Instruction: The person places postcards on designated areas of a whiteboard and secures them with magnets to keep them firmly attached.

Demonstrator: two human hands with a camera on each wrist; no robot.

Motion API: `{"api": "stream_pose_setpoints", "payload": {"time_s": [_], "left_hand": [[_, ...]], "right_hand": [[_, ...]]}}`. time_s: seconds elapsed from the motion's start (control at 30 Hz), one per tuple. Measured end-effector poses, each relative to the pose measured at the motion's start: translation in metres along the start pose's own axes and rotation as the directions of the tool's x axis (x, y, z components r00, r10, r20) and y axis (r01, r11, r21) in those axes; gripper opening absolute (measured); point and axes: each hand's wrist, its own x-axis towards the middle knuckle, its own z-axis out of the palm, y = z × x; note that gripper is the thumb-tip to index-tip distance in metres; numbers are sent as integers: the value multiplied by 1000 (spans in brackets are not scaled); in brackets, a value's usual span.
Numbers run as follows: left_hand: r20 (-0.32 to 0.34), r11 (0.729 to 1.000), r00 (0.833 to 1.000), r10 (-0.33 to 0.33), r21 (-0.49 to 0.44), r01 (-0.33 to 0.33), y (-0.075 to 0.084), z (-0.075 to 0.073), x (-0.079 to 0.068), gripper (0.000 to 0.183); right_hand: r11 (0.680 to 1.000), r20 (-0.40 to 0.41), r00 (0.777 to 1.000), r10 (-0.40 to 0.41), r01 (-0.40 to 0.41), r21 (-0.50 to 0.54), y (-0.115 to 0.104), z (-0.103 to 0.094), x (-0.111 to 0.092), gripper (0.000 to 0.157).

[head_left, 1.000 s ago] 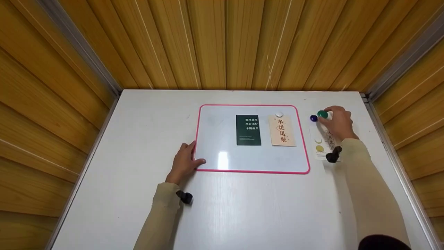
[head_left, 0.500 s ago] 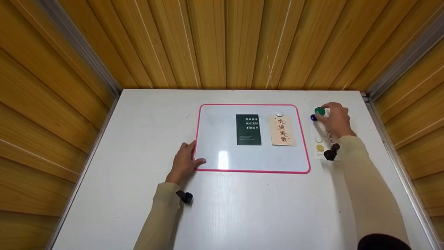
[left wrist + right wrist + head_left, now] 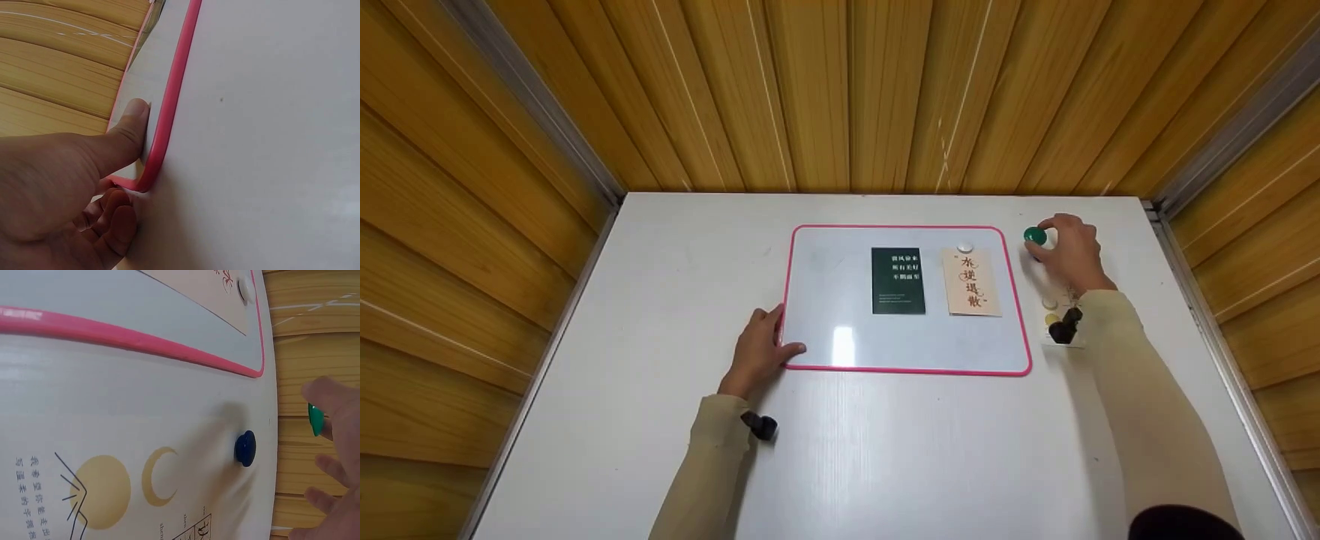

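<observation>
A small whiteboard with a pink frame lies on the white table. My left hand grips its near left corner; in the left wrist view the thumb presses the face and the other fingers curl at the outer edge. Between thumb and forefinger, my right hand pinches a green round magnet, raised over the table right of the board. A dark blue magnet stands below it near the top of a white card with a gold moon and circle. That card is partly hidden by the right arm in the head view.
On the board are a dark green card and a cream card with brown characters. A white magnet sits at the cream card's top edge. Wood-plank walls stand behind and at both sides of the table.
My right hand has moved left and slightly away with the green magnet, which now hides the blue one in the head view. The left hand and whiteboard have stayed put.
</observation>
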Motion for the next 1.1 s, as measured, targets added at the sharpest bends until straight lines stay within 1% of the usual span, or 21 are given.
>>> {"api": "stream_pose_setpoints", "payload": {"time_s": [0.2, 0.3, 0.5, 0.67, 0.8, 0.9, 1.1], "left_hand": [[-3, 1000, 1000, 7, 7, -7, 0, 0, -1, 90], [-6, 1000, 1000, 13, 11, -13, 0, 0, 0, 90], [0, 1000, 1000, 14, 17, -14, 1, -1, -1, 91], [-7, 1000, 1000, -2, 1, 2, 2, -1, -1, 90], [-7, 1000, 1000, -5, -5, 5, 2, -1, -1, 90], [-5, 1000, 1000, 3, -6, -3, 2, -1, -2, 91], [-8, 1000, 1000, 26, 7, -26, 1, 0, -2, 90]], "right_hand": [[999, -22, 998, -53, 53, 2, -11, 3, 4, 49], [999, -19, 998, -52, 52, 11, -16, 6, 5, 48], [1000, -3, 1000, -25, 25, 6, -29, 9, 8, 49], [999, -20, 999, -48, 48, -12, -38, 10, 11, 48], [998, -16, 998, -62, 62, -22, -45, 13, 13, 47], [996, -16, 996, -83, 82, -29, -49, 16, 13, 46], [996, -14, 996, -90, 89, -16, -58, 21, 14, 45]]}}
